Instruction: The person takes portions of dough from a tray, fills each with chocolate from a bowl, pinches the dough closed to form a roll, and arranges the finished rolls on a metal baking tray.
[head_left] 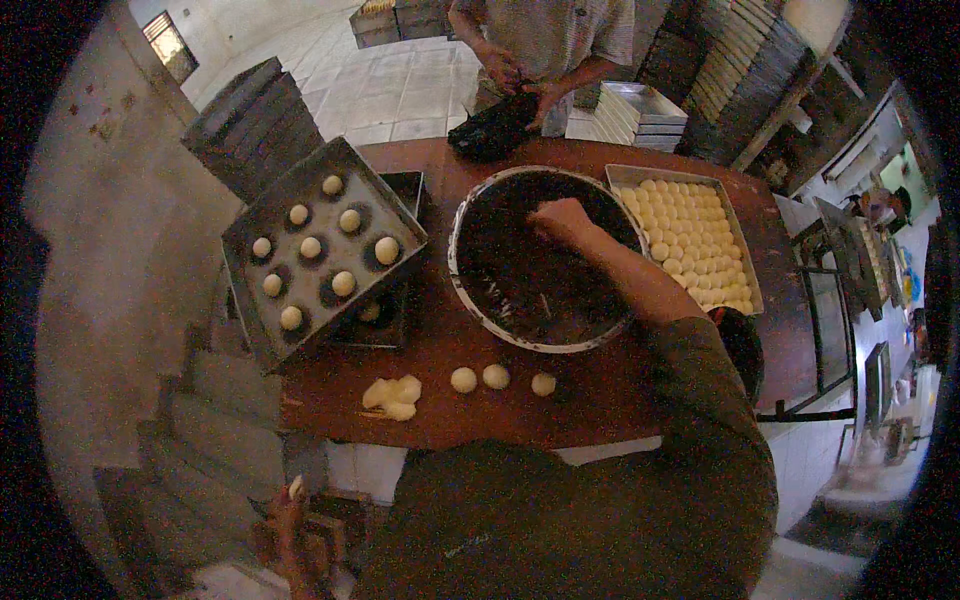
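Head view: the right hand (565,220) is over the rim and down in a big round basin (560,348) of dark stuff (520,280), on a reddish worktop (600,410). It looks curled, but the fingertips get lost against the dark, so I can't tell if they're pinching any. The left hand (283,512) hangs low past the near edge, with something pale at its fingers. Might be dough, too murky to say, so no call on that grip either.

Dough-wise, a flattened lumpy piece (393,396) and three loose balls (496,377) sit on the near side of the basin. On the left, a skewed tray (258,310) carries nine spaced-out balls (310,247); on the right, a packed tray (622,174) is crammed with pale ones. A co-worker opposite has both hands (545,98) at a black bag-like thing (490,128).

My read: this is the scooping step. Next move imo calls for gathering a portion and lifting it clear of the rim without spilling any.
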